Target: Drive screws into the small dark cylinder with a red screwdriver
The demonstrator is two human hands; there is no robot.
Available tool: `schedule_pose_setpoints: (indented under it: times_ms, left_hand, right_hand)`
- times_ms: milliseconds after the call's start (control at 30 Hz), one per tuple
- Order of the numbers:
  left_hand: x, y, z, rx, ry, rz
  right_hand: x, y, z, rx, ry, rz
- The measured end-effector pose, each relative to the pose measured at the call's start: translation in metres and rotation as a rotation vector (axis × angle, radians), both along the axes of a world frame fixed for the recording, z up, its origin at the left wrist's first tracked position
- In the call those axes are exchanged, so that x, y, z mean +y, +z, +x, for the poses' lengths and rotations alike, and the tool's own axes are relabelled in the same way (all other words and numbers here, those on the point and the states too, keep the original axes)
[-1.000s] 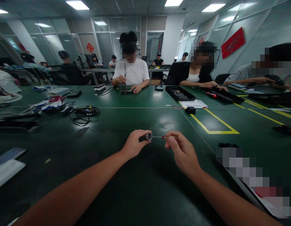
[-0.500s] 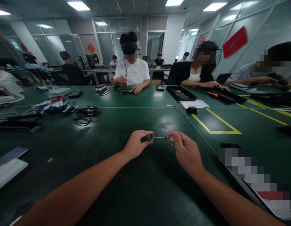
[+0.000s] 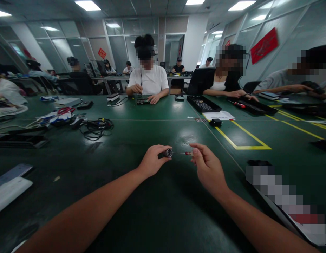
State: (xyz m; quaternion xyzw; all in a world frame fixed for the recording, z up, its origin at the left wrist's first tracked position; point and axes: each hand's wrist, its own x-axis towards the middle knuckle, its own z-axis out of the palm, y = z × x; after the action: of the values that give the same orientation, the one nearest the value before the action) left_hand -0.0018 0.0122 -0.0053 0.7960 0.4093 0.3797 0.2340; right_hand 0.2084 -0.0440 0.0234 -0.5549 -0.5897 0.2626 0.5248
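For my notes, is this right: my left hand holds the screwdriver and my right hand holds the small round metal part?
No, the hands are swapped: in the head view, your left hand holds the small round metal part, and your right hand holds the screwdriver.

Both the left hand (image 3: 151, 161), near 6 o'clock from the middle of the view, and the right hand (image 3: 209, 167), at about 4 o'clock, are bare, with slim fingers and rounded fingertips, and the wrists behind them are narrow and uncovered. The left forearm (image 3: 99, 205), running in from between 7 and 8 o'clock, is bare for all its visible length, broad and smoothly rounded at the frame edge and tapering towards the wrist. The right forearm (image 3: 255, 216), coming in from 4 o'clock, is likewise bare, smooth and tapered; finer detail on the nails is too small to tell
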Motion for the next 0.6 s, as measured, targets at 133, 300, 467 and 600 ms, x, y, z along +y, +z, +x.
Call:
schedule_pose_setpoints:
  times_ms: [133,300,467,600]
  left_hand:
    - [-0.0010,0.0024,0.0001,-0.001,0.000,-0.015]
    - [-0.0016,0.0027,0.0001,0.002,-0.005,-0.009]
    - [-0.0007,0.0007,0.0000,0.005,0.003,-0.006]
    - [-0.0004,0.0005,-0.0004,-0.002,0.007,-0.012]
  right_hand:
    - [-0.0001,-0.0005,-0.0005,0.065,0.027,0.013]
    - [-0.0008,0.0012,-0.0012,0.058,0.043,-0.007]
    - [-0.0017,0.0021,-0.0012,0.014,0.015,-0.003]
    - [-0.0011,0.0011,-0.0011,0.028,0.007,0.010]
